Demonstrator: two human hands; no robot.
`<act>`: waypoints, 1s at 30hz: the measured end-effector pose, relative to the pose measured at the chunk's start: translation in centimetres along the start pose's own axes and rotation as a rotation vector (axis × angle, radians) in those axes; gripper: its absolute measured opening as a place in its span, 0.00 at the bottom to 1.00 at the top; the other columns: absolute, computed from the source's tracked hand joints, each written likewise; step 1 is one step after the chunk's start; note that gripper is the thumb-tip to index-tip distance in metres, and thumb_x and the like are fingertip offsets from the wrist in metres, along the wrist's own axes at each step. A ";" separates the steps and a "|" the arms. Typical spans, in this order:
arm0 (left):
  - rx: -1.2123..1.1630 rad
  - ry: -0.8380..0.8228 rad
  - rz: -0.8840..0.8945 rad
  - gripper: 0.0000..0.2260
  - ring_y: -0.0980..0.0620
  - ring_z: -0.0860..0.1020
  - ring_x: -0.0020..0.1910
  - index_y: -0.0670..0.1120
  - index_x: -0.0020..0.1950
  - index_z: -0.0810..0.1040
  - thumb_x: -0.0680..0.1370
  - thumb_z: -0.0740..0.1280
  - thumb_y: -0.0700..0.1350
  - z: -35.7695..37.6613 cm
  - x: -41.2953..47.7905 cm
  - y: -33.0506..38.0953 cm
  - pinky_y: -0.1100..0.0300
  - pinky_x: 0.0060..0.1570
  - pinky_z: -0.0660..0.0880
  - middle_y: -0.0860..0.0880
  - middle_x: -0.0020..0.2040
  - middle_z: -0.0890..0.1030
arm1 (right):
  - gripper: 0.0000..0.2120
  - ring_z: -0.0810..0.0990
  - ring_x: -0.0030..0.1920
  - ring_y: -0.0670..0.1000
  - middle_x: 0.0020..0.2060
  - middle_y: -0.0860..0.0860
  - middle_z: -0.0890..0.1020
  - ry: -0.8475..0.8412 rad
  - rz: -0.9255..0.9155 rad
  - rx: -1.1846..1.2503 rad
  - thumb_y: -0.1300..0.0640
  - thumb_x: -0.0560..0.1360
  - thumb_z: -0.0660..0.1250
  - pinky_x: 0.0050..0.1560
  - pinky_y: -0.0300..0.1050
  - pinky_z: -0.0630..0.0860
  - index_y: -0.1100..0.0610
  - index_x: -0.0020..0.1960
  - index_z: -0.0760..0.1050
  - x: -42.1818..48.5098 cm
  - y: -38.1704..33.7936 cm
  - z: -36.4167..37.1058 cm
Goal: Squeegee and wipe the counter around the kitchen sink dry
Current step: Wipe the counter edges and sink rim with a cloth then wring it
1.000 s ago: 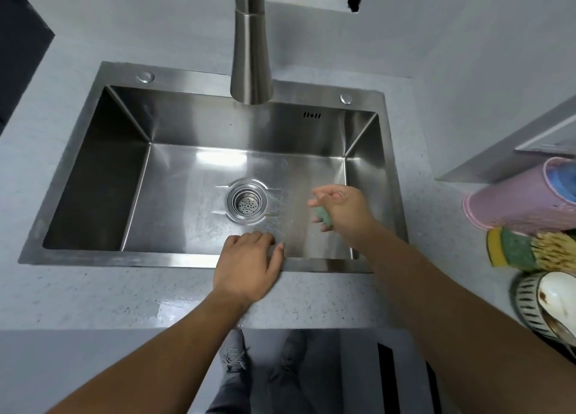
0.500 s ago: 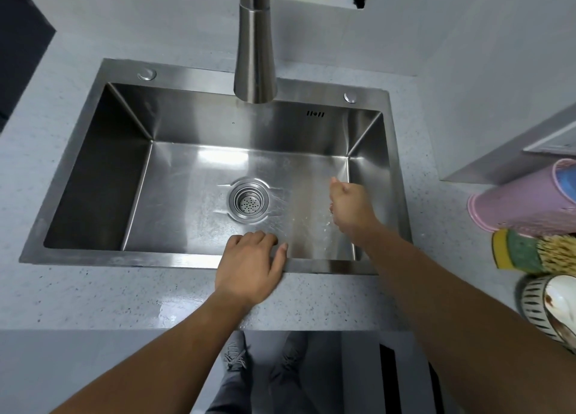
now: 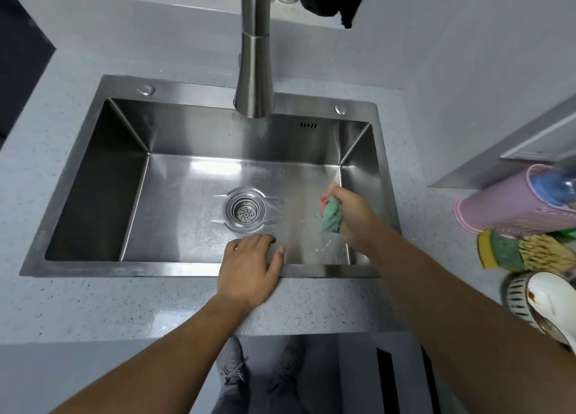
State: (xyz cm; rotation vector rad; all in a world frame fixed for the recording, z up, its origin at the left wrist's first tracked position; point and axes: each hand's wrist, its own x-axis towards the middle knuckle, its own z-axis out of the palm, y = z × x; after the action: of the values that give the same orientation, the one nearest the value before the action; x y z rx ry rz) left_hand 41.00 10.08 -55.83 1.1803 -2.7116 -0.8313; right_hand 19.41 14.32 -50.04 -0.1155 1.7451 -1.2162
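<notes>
Over the right side of the steel sink (image 3: 93,176), the right hand (image 3: 352,214) squeezes a balled green-and-pink cloth (image 3: 330,215) in its fist, while the left hand (image 3: 249,270) lies flat and empty across the sink's front rim and the speckled worktop (image 3: 109,304).

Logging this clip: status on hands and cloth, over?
Right hand squeezing crumpled green-pink cloth over steel sink. Left hand flat on front rim. Nothing obstructing.
</notes>
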 end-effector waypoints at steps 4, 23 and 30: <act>-0.595 -0.057 -0.117 0.15 0.51 0.80 0.54 0.49 0.59 0.78 0.83 0.60 0.57 -3.9 2.3 3.7 0.56 0.58 0.74 0.50 0.54 0.82 | 0.17 0.80 0.45 0.54 0.45 0.58 0.82 -0.077 0.011 0.200 0.49 0.83 0.55 0.49 0.52 0.77 0.59 0.55 0.78 -3.2 -1.8 0.0; -1.350 -0.179 -0.311 0.07 0.48 0.82 0.42 0.43 0.46 0.78 0.80 0.69 0.45 -14.3 5.6 16.0 0.46 0.49 0.81 0.42 0.45 0.85 | 0.17 0.86 0.51 0.58 0.53 0.60 0.85 -0.051 -0.266 0.044 0.63 0.75 0.71 0.50 0.58 0.83 0.56 0.63 0.74 -16.2 -7.8 -3.0; -1.209 -0.551 -0.343 0.34 0.49 0.85 0.46 0.43 0.66 0.71 0.65 0.83 0.46 -10.0 5.9 17.3 0.57 0.40 0.80 0.42 0.59 0.83 | 0.21 0.87 0.46 0.51 0.50 0.58 0.85 0.122 -0.300 -0.081 0.72 0.72 0.70 0.45 0.43 0.82 0.57 0.63 0.76 -15.8 -4.1 -8.9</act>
State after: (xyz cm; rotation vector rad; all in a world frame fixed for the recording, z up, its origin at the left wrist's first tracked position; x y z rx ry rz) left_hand 28.13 11.12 -39.48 1.1137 -1.5323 -2.5712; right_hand 19.41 26.93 -36.42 -0.3694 1.9334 -1.3909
